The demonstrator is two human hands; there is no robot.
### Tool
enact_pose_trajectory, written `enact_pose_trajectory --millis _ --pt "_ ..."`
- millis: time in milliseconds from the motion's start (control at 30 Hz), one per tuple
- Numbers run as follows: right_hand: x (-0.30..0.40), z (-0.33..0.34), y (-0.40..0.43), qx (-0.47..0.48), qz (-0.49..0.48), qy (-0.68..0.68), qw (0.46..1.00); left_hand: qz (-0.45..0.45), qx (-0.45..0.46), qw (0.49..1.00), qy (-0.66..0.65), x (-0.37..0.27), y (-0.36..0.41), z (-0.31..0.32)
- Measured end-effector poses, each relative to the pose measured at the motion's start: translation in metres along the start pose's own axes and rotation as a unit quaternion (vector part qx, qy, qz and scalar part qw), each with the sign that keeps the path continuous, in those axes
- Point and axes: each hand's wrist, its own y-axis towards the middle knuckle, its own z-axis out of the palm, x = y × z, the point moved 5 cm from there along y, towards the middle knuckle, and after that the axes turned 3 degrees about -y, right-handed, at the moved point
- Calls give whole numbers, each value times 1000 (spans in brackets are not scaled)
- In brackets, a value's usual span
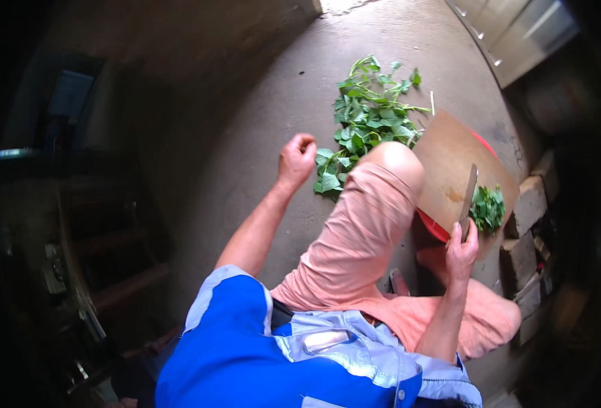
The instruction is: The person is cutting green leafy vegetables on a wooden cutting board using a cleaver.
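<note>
My right hand [462,252] grips the handle of a kitchen knife [470,196], its blade pointing away from me over a brown cutting board [446,158]. Close to the right side of the blade lies a small heap of chopped green leaves [488,208] on the board. My left hand [297,162] is raised to the left of my bent knee, fingers curled in, with nothing visible in it. Just right of that hand, a spread of leafy green vines [369,117] lies on the floor. Part of the pile is hidden behind the knee.
Under the board shows the rim of a red basin [433,227]. Bricks [518,260] are stacked at the board's right. A pale cabinet [520,35] stands at the upper right. The concrete floor [259,127] runs into deep shadow on the left, where a wooden frame [122,290] is dimly seen.
</note>
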Motion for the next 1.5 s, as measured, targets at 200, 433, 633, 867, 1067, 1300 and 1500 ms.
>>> enact_pose_trajectory --millis 200,433,633,867,1067,1300,1500 --pt "15 11 -2 -8 -71 -141 987 -148 147 960 186 130 -57 66" --pt "30 25 2 14 -49 -166 985 -62 113 956 262 150 -20 125" --pt "36 35 11 42 -26 -120 992 -35 155 938 307 170 20 143" --pt "43 34 14 39 -10 -103 994 -217 279 907 229 167 2 149" --pt "36 33 13 42 -6 -70 997 -170 138 974 60 111 -6 80" --pt "15 29 0 17 20 88 996 -138 38 975 -169 14 -8 -6" --pt "26 9 -13 60 117 173 976 -28 133 965 -224 -84 14 -15"
